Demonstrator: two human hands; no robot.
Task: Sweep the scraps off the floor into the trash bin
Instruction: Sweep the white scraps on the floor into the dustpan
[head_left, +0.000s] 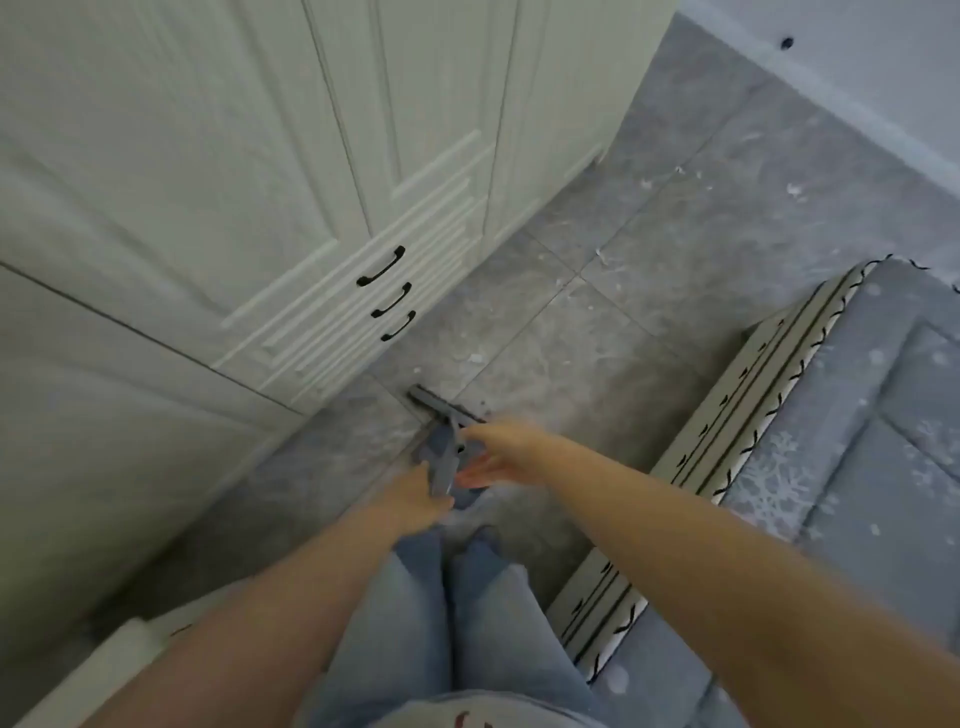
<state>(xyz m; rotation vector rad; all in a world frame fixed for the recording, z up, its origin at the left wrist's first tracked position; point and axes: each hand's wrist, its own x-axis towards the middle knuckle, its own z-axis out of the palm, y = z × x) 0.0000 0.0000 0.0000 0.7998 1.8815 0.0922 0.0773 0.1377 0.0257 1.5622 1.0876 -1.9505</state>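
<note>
While the person stands looking straight down, both hands are out in front over the grey marbled tile floor (649, 332). The left hand (415, 496) has its fingers curled round the grey handle of a broom (444, 467), low down near the knees. The right hand (501, 452) is reaching in beside the same handle, fingers stretched forward and fairly straight; it's blurred, and I cannot tell whether it's touching the handle or just short of it. The handle runs away from the hands to the broom's dark grey head (441, 408), which lies on the floor just ahead, close to the foot of the tall white panelled wardrobe (208, 182).

Small white scraps (475, 358) are dotted over the tiles: one just beyond the broom head, more further off towards the far wall (795, 189), well apart from each other. Three white drawers with curved black handles (382, 267) sit at the base of the wardrobe, on the left of the broom. Pale blue jeans (467, 597) fill the bottom of the view between the two bare forearms. On the right, a bed with a blue-grey snowflake-print quilt (857, 441) runs alongside the floor, its striped edge nearest the right arm. No trash bin in sight from here.
</note>
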